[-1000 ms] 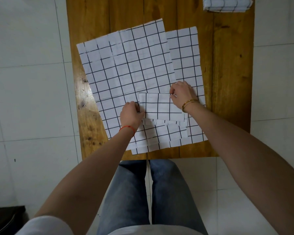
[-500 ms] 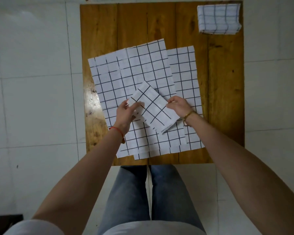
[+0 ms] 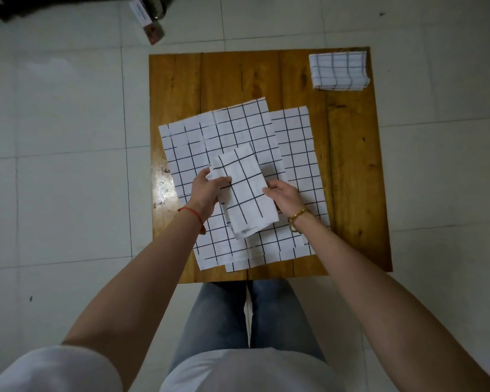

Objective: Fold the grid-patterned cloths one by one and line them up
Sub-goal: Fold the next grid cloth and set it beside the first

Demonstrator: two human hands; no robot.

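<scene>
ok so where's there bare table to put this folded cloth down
Bare wood runs down the right side of the table, from the finished folded cloth at the far right corner to the near edge. The far strip left of that cloth is bare too. The middle and near left are crowded with unfolded cloths, where the left hand and right hand hold the folded cloth.

Bare wood is left on the table [image 3: 351,176] toward three o'clock, between the spread cloths [image 3: 238,131] and the right edge, and along the far strip at twelve o'clock. That strip is blocked at one o'clock by a folded stack [image 3: 338,70] in the corner. The middle and near side are covered by the spread cloths.
</scene>
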